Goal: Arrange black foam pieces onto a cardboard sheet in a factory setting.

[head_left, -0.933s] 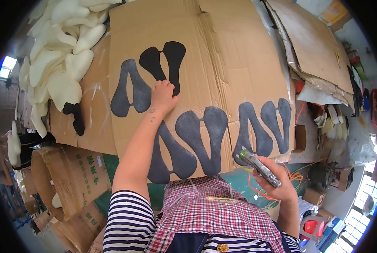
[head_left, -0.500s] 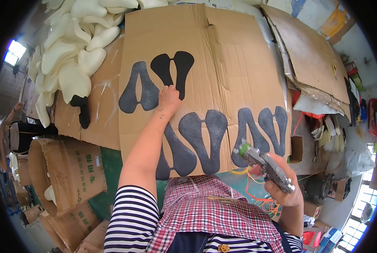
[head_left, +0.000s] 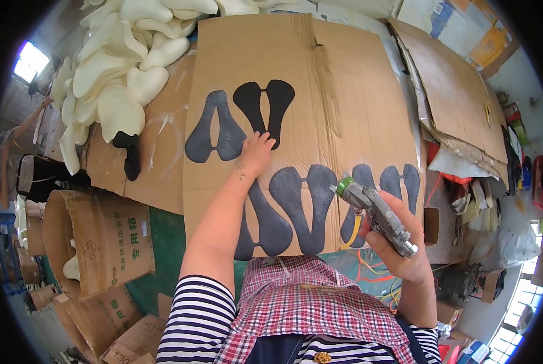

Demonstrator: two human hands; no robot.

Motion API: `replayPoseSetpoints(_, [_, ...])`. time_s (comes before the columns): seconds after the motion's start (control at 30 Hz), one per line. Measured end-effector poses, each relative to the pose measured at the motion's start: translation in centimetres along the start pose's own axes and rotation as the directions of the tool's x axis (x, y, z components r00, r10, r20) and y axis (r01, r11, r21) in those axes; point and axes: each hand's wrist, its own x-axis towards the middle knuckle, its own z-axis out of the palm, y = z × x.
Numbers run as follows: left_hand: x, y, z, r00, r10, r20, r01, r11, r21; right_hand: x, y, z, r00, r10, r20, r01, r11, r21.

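Note:
A matte black V-shaped sheet piece lies on the flat cardboard. My left hand rests on its narrow lower end, fingers a little apart and touching it. Beside it lies a greyer piece of the same shape, turned the other way. Nearer to me several more grey-coated pieces lie in a row, among them one piece at the middle. In my right hand is a metal spray gun with a green ring at its nozzle and a yellow hose below. It is held above the row's right part.
Pale foam pads are heaped at the far left, with another black piece at the heap's edge. Cardboard boxes stand at the left, below the table. Stacked cardboard sheets lie at the right. Another person's arm shows at the far left.
My left hand's fingers have loosened and spread on the black piece. The spray gun has moved up and left relative to the row. The whole view has shifted slightly.

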Motion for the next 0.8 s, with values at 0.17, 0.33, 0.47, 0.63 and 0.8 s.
replayPoseSetpoints(0.17, [-0.2,0.2,-0.2,1.0,-0.006,0.004,0.006,1.0,0.017,0.9,0.5,0.5,0.999,-0.007,-0.046,0.006,1.0,-0.028])
replayPoseSetpoints(0.33, [-0.5,-0.1,-0.1,1.0,-0.006,-0.015,0.006,1.0,-0.022,0.1,1.1,-0.8,0.997,0.009,-0.072,-0.007,1.0,0.018])
replayPoseSetpoints(0.47, [-0.4,0.2,-0.3,1.0,-0.004,-0.008,0.004,1.0,-0.024,-0.4,1.5,-1.3,0.999,0.027,-0.037,-0.027,0.999,0.02])
replayPoseSetpoints(0.63, [-0.4,0.4,-0.7,1.0,-0.013,0.027,0.014,0.999,-0.03,-0.1,0.9,-1.8,0.984,0.068,-0.166,-0.058,0.996,0.064])
replayPoseSetpoints(0.8, [-0.4,0.3,-0.6,1.0,-0.009,0.007,0.009,1.0,-0.024,-0.7,1.2,-2.3,0.986,0.063,-0.157,-0.058,0.998,0.038])
